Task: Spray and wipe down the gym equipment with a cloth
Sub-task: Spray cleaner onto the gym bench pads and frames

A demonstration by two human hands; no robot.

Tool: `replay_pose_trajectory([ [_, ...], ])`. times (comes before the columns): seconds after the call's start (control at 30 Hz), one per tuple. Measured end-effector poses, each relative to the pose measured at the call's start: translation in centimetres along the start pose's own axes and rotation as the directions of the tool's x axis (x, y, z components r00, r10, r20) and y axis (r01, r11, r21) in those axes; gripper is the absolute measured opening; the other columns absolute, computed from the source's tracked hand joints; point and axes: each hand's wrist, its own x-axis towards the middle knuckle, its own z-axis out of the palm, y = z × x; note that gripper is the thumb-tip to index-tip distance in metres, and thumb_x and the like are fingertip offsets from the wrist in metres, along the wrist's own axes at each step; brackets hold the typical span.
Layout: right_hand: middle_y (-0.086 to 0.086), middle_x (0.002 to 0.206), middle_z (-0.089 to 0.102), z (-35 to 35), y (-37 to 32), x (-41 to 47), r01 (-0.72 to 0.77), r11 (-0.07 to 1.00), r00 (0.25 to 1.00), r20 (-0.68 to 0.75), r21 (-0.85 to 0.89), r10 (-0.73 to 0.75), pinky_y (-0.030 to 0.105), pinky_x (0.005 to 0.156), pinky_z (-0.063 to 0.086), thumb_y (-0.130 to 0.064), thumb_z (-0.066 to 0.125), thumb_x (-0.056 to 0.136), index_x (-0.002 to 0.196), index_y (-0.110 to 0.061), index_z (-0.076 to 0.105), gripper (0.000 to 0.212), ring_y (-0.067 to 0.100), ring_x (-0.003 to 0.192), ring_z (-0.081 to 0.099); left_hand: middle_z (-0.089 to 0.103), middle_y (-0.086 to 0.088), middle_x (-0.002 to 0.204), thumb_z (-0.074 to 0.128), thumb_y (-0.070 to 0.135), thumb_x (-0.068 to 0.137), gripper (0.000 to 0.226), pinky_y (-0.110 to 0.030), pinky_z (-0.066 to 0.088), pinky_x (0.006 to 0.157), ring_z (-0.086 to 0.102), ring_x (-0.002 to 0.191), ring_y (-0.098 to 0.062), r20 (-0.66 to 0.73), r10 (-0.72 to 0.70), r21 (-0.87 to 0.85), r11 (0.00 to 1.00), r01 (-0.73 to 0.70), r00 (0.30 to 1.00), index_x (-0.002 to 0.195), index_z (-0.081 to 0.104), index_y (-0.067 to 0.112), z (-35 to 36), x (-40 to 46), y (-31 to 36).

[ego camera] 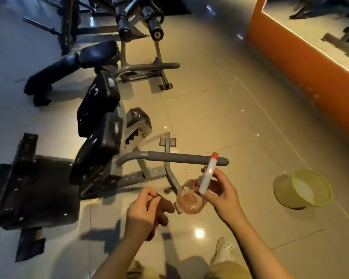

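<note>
1. Just short of the grey handlebar (181, 159), we hold the spray bottle (191, 198) in our right hand (220, 193), fingers curled round its neck below the white trigger head.
2. Beside the handlebar's near end, our left hand (142, 210) is clamped on the brown cloth (162, 211), which hangs bunched from the fingers.
3. Left of and beyond the handlebar sits the machine's black padding (98, 125), ahead-left of both hands; our left hand is the nearer one.
4. The bottle's red nozzle tips up and away toward the handlebar, whose long axis runs left to right, so we judge spraying comes first.
</note>
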Motion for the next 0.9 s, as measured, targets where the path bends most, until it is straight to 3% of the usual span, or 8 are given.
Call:
replay_pose_trajectory([
  [0.07,-0.006,0.107,0.067,-4.4,-0.4,0.9,0.001,1.000,0.996,0.094,-0.029,0.002,0.021,0.088,0.052,-0.003,0.078,0.077,0.122,-0.029,0.056,0.057,0.007,0.099,0.064,0.063,0.010,0.059,0.051,0.003,0.097,0.019,-0.006,0.042,0.053,0.064,0.061,-0.004,-0.085,-0.032,-0.022,0.999,0.030,0.996,0.088,0.051,0.020,4.2,-0.6,3.0],
  [0.13,-0.008,0.107,0.066,-8.0,-0.8,1.6,-0.011,0.998,0.983,0.183,-0.062,0.022,0.015,0.083,0.049,0.000,0.078,0.075,0.119,-0.033,0.056,0.060,0.000,0.093,0.063,0.060,0.009,0.074,0.056,0.004,0.095,0.015,-0.002,0.038,0.058,0.059,0.073,-0.011,-0.160,-0.072,-0.032,0.997,0.068,0.985,0.090,0.054,0.018,7.5,-0.9,4.5],
  [0.2,-0.012,0.108,0.065,-11.0,-1.2,2.4,-0.031,0.994,0.953,0.297,-0.102,0.060,0.012,0.083,0.047,-0.004,0.080,0.075,0.118,-0.034,0.057,0.058,-0.004,0.092,0.061,0.056,0.008,0.083,0.057,0.009,0.095,0.006,-0.002,0.038,0.061,0.053,0.077,-0.004,-0.199,-0.105,0.006,0.994,0.108,0.974,0.095,0.055,0.015,9.8,-1.3,5.7],
  [0.3,-0.006,0.111,0.068,-13.0,-1.3,3.7,-0.115,0.988,0.835,0.529,-0.105,0.153,0.022,0.089,0.050,-0.029,0.083,0.070,0.117,-0.029,0.065,0.050,0.006,0.102,0.063,0.058,0.008,0.084,0.062,0.014,0.093,0.009,-0.014,0.043,0.070,0.053,0.078,-0.006,-0.291,-0.147,0.027,0.986,0.162,0.945,0.090,0.055,0.019,11.7,-1.5,6.4],
  [0.4,-0.007,0.106,0.070,-12.6,-1.1,3.9,-0.224,0.970,0.703,0.674,-0.095,0.228,0.026,0.086,0.053,-0.046,0.075,0.060,0.112,-0.027,0.069,0.055,0.008,0.099,0.066,0.060,0.008,0.083,0.064,0.013,0.092,0.018,-0.017,0.039,0.066,0.055,0.079,-0.011,-0.380,-0.153,0.014,0.985,0.170,0.912,0.082,0.054,0.024,12.8,-1.8,6.5],
  [0.6,-0.003,0.096,0.068,-11.1,-0.1,2.5,-0.261,0.961,0.713,0.654,-0.087,0.253,0.039,0.091,0.053,-0.050,0.074,0.061,0.103,-0.027,0.072,0.048,0.015,0.092,0.066,0.060,-0.001,0.082,0.062,0.011,0.092,0.010,-0.030,0.045,0.070,0.058,0.081,-0.022,-0.462,-0.218,-0.093,0.976,0.197,0.860,0.087,0.056,0.016,12.8,-4.1,6.0],
  [0.8,-0.002,0.085,0.069,-9.6,-0.3,2.0,-0.280,0.956,0.696,0.669,-0.084,0.262,0.028,0.078,0.052,-0.038,0.076,0.068,0.097,-0.018,0.072,0.036,0.013,0.080,0.065,0.060,0.002,0.080,0.062,0.012,0.092,0.020,-0.025,0.041,0.066,0.059,0.083,-0.024,-0.563,-0.259,-0.155,0.966,0.208,0.785,0.081,0.052,0.025,12.4,-7.5,4.9],
  [0.9,0.005,0.093,0.070,-9.5,-0.1,1.9,-0.287,0.953,0.707,0.650,-0.096,0.278,0.029,0.077,0.054,-0.037,0.074,0.069,0.106,-0.011,0.070,0.045,0.017,0.085,0.067,0.061,0.017,0.063,0.057,0.005,0.093,0.027,-0.007,0.040,0.059,0.066,0.075,-0.011,-0.636,-0.258,-0.194,0.966,0.174,0.727,0.075,0.049,0.023,13.3,-9.6,6.2],
])
